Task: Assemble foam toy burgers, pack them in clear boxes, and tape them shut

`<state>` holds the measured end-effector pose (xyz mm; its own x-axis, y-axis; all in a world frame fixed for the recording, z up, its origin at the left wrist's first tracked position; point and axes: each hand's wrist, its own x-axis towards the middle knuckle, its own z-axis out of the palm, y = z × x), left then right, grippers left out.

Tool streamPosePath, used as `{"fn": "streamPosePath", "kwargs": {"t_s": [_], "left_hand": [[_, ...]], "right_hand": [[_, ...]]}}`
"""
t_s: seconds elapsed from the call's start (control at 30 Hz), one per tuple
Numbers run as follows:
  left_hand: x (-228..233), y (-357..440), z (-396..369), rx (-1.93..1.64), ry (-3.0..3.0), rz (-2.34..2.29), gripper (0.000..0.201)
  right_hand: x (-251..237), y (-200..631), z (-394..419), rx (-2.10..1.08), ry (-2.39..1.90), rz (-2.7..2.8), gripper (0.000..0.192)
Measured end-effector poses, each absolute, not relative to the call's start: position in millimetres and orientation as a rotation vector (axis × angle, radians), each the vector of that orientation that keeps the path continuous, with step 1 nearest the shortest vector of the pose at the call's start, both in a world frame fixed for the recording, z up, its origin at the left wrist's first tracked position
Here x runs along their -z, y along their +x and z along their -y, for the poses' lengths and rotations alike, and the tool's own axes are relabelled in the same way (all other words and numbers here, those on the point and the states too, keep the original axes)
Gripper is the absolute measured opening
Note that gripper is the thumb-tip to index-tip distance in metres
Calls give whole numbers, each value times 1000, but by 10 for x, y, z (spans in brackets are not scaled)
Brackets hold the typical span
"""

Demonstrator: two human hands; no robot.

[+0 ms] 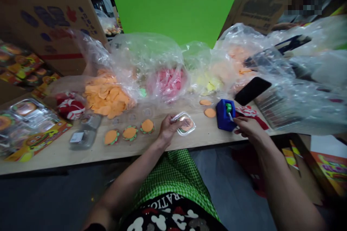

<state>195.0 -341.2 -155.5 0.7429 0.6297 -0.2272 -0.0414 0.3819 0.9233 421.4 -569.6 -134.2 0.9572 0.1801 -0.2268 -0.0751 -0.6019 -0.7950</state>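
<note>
A person sat at a wooden table (67, 151), seen from a head camera. The left hand (168, 129) pinched a small clear plastic clamshell case (185, 123), thumb and fingers pressed on its near edge, holding it just above the tabletop; an orange foam burger piece showed inside. The right hand (248, 127) rested beside a blue tape dispenser (225, 114), fingers curled toward its tape end; whether they gripped tape could not be told. Three assembled foam burgers (129, 133) lay in a row to the left. Judged from this, keeping the case closed and level while drawing tape would serve best.
</note>
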Motion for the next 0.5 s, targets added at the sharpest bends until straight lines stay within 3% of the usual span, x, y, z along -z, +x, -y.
{"fn": "streamPosePath", "kwargs": {"t_s": [0.17,0.37,0.5], "left_hand": [[1509,1978,3416,-491,1068,-712,48],[1349,1870,3428,-379,950,-725,75],[1289,1863,3444,-328,803,-702,59]], "right_hand": [[1275,4109,5642,-556,-1896,-122,20],[1333,3941,5715,-502,-1635,-92,36],[1617,3814,5720,-291,-1746,43,39]]}}
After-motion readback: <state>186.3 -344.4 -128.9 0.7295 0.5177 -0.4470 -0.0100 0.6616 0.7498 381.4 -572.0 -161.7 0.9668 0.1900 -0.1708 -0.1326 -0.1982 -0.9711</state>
